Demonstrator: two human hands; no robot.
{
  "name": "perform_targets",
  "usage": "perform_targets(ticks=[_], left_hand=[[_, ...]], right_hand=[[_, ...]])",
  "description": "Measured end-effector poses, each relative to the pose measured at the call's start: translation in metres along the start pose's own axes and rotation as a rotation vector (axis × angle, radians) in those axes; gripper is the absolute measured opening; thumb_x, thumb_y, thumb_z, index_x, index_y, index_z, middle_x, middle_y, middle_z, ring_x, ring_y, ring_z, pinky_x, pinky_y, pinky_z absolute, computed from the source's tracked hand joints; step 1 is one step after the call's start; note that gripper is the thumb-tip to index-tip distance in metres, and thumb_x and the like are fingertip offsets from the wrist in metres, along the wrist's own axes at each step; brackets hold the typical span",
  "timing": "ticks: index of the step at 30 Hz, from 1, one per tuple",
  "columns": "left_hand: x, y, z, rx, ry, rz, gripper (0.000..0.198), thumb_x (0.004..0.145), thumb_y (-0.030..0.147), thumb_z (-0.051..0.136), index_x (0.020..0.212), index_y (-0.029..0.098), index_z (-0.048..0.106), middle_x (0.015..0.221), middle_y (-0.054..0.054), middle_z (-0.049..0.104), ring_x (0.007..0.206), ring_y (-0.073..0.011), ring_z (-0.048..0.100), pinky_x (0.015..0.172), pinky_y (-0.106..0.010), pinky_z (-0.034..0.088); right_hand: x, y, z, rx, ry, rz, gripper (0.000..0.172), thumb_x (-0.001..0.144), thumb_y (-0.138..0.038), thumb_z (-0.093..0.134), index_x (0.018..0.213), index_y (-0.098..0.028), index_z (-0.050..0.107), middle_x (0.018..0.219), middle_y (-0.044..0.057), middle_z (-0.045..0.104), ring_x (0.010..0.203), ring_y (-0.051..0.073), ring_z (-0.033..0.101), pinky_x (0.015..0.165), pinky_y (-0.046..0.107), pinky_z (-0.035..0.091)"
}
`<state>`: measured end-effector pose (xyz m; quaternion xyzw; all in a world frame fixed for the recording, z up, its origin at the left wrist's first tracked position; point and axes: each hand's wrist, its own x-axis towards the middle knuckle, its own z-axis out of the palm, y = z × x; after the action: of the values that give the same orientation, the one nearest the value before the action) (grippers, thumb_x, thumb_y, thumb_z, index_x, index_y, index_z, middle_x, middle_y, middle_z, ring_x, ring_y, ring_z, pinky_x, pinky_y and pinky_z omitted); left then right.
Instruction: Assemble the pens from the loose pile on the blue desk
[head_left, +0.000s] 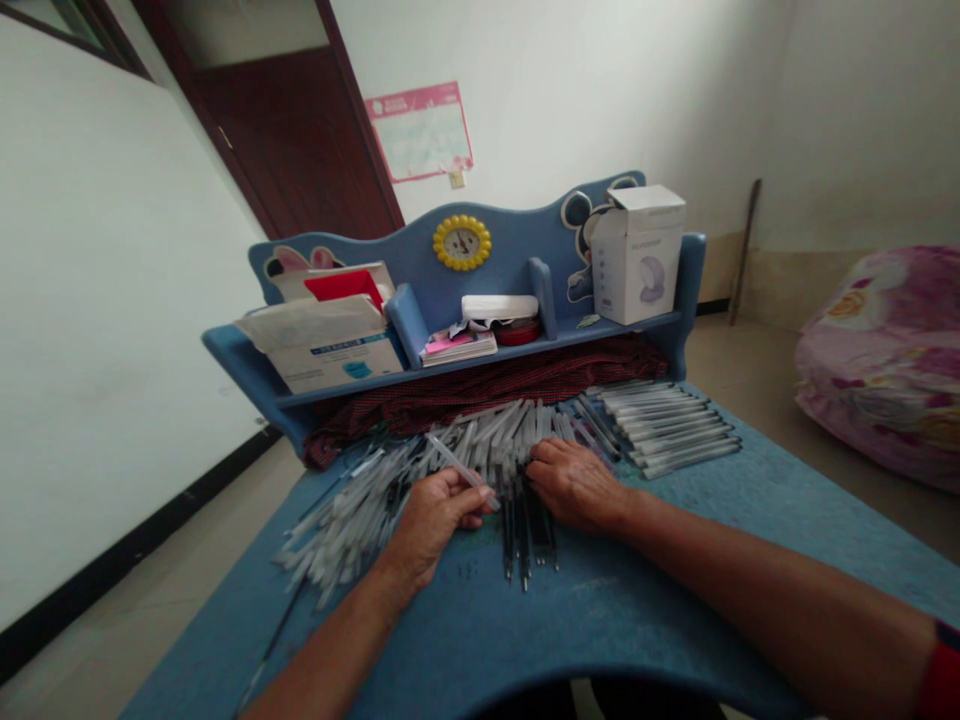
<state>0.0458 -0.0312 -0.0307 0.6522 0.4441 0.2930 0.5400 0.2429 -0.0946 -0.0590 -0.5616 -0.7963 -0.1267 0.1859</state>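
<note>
My left hand [435, 515] is closed around a clear pen barrel [459, 468] that sticks up and to the left from my fingers. My right hand [574, 482] rests palm down, fingers curled, on a small bunch of black refills [525, 535] lying in front of it. What its fingers hold is hidden. A wide heap of clear pen barrels [420, 460] spreads across the blue desk [570, 610] behind and left of both hands. A neat row of assembled pens [671, 425] lies to the right of my right hand.
A blue shelf unit [480, 360] stands at the desk's back with a white box [637, 255], papers, a mask box [330, 345] and a small clock. Dark checked cloth [495, 385] lies under it. A pink bundle [885, 350] sits on the floor at right.
</note>
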Motion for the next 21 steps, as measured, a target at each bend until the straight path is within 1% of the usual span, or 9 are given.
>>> perform_targets(ticks=[4, 9, 15, 21], left_hand=[[0.0027, -0.0027, -0.0010, -0.006, -0.011, -0.003, 0.026, 0.064, 0.030, 0.072, 0.080, 0.012, 0.060, 0.074, -0.006, 0.068, 0.067, -0.0150, 0.062, 0.057, -0.023, 0.047], [0.0030, -0.0027, -0.0020, -0.012, -0.024, 0.002, 0.026, 0.065, 0.028, 0.071, 0.082, 0.012, 0.060, 0.074, -0.006, 0.068, 0.067, -0.0146, 0.062, 0.057, -0.023, 0.047], [0.0011, -0.0003, -0.0002, -0.013, -0.001, -0.008, 0.026, 0.064, 0.028, 0.071, 0.081, 0.012, 0.060, 0.074, -0.006, 0.068, 0.066, -0.0145, 0.062, 0.056, -0.023, 0.047], [0.0030, -0.0030, -0.0009, -0.015, -0.006, -0.001, 0.026, 0.063, 0.028, 0.072, 0.080, 0.012, 0.060, 0.073, -0.006, 0.067, 0.065, -0.0141, 0.061, 0.056, -0.023, 0.047]], right_hand=[[0.0002, 0.0006, 0.0024, 0.004, -0.015, -0.002, 0.018, 0.091, -0.020, 0.044, 0.083, -0.016, 0.060, 0.090, 0.008, 0.058, 0.086, 0.018, 0.049, 0.074, 0.030, 0.035], [0.0003, -0.0001, 0.0024, -0.001, 0.000, 0.003, 0.016, 0.089, -0.019, 0.046, 0.082, -0.016, 0.059, 0.090, 0.007, 0.058, 0.085, 0.018, 0.049, 0.073, 0.030, 0.035], [-0.0001, -0.0006, 0.0006, 0.016, 0.007, -0.002, 0.014, 0.088, -0.019, 0.048, 0.081, -0.015, 0.059, 0.088, 0.008, 0.058, 0.084, 0.018, 0.048, 0.072, 0.030, 0.034], [0.0003, -0.0004, 0.0012, 0.023, 0.002, 0.005, 0.015, 0.088, -0.018, 0.048, 0.081, -0.015, 0.060, 0.089, 0.008, 0.058, 0.084, 0.018, 0.048, 0.072, 0.030, 0.034]])
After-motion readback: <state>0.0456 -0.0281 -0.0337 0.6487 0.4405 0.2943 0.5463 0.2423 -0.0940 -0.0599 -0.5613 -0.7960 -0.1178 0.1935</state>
